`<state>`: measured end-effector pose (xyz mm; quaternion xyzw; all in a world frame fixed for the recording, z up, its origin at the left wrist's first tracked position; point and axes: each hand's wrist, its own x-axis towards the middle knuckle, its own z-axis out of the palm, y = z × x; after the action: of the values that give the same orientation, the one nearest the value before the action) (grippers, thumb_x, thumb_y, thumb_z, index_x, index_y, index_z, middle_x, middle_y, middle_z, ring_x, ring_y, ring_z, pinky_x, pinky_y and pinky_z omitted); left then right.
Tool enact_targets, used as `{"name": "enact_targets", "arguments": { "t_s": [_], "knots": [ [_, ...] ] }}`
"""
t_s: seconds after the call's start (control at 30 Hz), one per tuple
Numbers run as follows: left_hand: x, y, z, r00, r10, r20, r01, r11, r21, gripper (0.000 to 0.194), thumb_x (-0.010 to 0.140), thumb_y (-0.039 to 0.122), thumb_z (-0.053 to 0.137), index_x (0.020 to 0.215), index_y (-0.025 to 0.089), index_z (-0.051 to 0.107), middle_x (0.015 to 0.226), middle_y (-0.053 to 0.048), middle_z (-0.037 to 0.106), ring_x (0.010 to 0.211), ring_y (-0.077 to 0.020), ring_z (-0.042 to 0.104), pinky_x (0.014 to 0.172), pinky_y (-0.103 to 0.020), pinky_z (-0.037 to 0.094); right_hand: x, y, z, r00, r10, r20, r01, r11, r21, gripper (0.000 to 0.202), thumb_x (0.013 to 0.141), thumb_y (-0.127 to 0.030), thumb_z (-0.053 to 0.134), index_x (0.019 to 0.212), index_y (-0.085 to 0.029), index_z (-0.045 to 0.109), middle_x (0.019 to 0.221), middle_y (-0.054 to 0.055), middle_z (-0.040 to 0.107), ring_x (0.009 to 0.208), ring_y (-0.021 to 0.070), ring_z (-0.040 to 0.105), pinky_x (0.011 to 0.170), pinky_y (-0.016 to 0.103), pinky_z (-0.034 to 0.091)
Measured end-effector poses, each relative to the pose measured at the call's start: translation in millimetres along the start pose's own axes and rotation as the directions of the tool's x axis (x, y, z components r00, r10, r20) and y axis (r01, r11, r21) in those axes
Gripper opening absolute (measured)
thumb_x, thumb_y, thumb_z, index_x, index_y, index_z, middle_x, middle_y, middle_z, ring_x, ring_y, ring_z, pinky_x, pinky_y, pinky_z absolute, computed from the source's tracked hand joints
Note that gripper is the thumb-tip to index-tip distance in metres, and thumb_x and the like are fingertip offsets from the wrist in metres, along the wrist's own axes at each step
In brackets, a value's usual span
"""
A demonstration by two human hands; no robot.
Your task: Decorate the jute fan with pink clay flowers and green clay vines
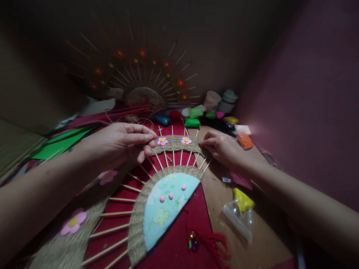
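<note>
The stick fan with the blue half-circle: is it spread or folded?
Spread: the sticks radiate with gaps between them, from the inner woven band to the outer woven band.

Four pink flowers [186,140], centre to lower left; three pink balls [171,196] below centre; one cup [212,100], one jar [229,101], upper right.

The left forearm [53,183] enters from eight o'clock, the right forearm [291,198] from four; left hand [123,140] and right hand [221,147] bend their fingers toward the thumbs.
</note>
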<state>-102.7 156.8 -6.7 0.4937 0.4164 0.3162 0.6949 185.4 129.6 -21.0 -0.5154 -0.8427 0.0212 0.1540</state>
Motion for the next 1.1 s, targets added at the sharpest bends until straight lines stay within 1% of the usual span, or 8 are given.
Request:
{"name": "enact_targets", "arguments": {
  "t_s": [0.2,0.43,0.53,0.63,0.73,0.87,0.97,1.1],
  "knots": [
    [-1.8,2.7,5.5,1.000,0.024,0.009,-0.024,0.999,-0.022,0.009,0.074,0.007,0.062,0.079,0.012,0.068,0.069,-0.008,0.065,0.051,-0.0133,0.061,0.040,-0.018,0.050,-2.1,-0.9,-0.5,1.000,-0.019,0.018,0.020,0.999,-0.036,0.028,0.081,-0.008,0.048,0.081,-0.018,0.074,0.081,0.007,0.065,0.070,0.0156,0.057,0.062,0.027,0.042],
    [-6.1,7.2,12.6,1.000,0.015,0.028,-0.013,0.999,-0.051,0.010,0.074,0.005,0.061,0.077,0.011,0.068,0.068,-0.007,0.066,0.051,-0.0134,0.062,0.039,-0.018,0.051,-1.2,2.1,-4.4,0.998,0.008,0.068,-0.014,0.995,0.096,0.027,0.084,-0.010,0.047,0.090,-0.017,0.073,0.085,0.008,0.066,0.074,0.0156,0.060,0.066,0.025,0.044],
    [-7.1,6.9,13.9,0.999,0.012,0.052,-0.008,0.997,-0.075,0.011,0.076,0.004,0.059,0.077,0.011,0.068,0.067,-0.007,0.067,0.050,-0.0131,0.063,0.041,-0.018,0.052,-0.9,3.4,-5.5,0.999,0.036,0.032,-0.038,0.995,0.088,0.025,0.084,-0.011,0.049,0.090,-0.016,0.073,0.084,0.008,0.066,0.072,0.0154,0.059,0.063,0.025,0.043],
    [-9.6,5.0,18.0,0.998,0.016,0.060,-0.010,0.995,-0.099,0.013,0.078,0.004,0.057,0.079,0.010,0.068,0.070,-0.009,0.069,0.054,-0.0139,0.065,0.048,-0.018,0.055,-1.3,-1.4,-13.3,0.995,0.060,-0.076,-0.053,0.995,0.090,0.022,0.083,-0.013,0.052,0.091,-0.017,0.072,0.084,0.006,0.065,0.070,0.0144,0.058,0.060,0.025,0.042],
    [-15.4,4.2,27.3,0.998,0.005,0.063,0.004,0.988,-0.154,0.017,0.081,0.004,0.053,0.082,0.007,0.069,0.077,-0.015,0.071,0.069,-0.0204,0.070,0.063,-0.025,0.059,-2.8,-21.6,-26.9,0.972,0.037,-0.233,-0.003,0.989,0.145,0.021,0.084,-0.014,0.051,0.089,-0.019,0.071,0.081,0.004,0.063,0.070,0.0137,0.058,0.062,0.026,0.043],
    [-24.5,6.4,42.0,0.993,-0.093,0.079,0.112,0.952,-0.285,0.023,0.086,0.005,0.046,0.085,0.004,0.069,0.088,-0.018,0.070,0.082,-0.0236,0.069,0.079,-0.032,0.057,-4.8,-65.0,-37.0,0.957,-0.125,-0.262,0.172,0.971,0.165,0.020,0.085,-0.015,0.050,0.090,-0.018,0.069,0.082,0.007,0.062,0.069,0.0142,0.057,0.060,0.027,0.044],
    [-28.8,6.3,48.6,0.988,-0.105,0.116,0.140,0.921,-0.362,0.027,0.090,0.010,0.043,0.086,0.005,0.069,0.084,-0.015,0.070,0.079,-0.0187,0.068,0.077,-0.029,0.056,-2.7,-89.7,-31.3,0.930,-0.252,-0.266,0.277,0.959,0.061,0.021,0.088,-0.019,0.047,0.087,-0.020,0.068,0.077,0.007,0.062,0.070,0.0165,0.053,0.062,0.030,0.042],
    [-31.4,2.8,53.3,0.989,-0.062,0.136,0.112,0.908,-0.405,0.028,0.093,0.020,0.044,0.090,0.009,0.069,0.083,-0.011,0.069,0.076,-0.0148,0.065,0.069,-0.024,0.054,4.4,-100.4,-14.2,0.920,-0.327,-0.218,0.310,0.944,-0.109,0.023,0.090,-0.022,0.048,0.080,-0.016,0.068,0.076,0.008,0.062,0.072,0.0191,0.049,0.066,0.034,0.037]
  ]
}}
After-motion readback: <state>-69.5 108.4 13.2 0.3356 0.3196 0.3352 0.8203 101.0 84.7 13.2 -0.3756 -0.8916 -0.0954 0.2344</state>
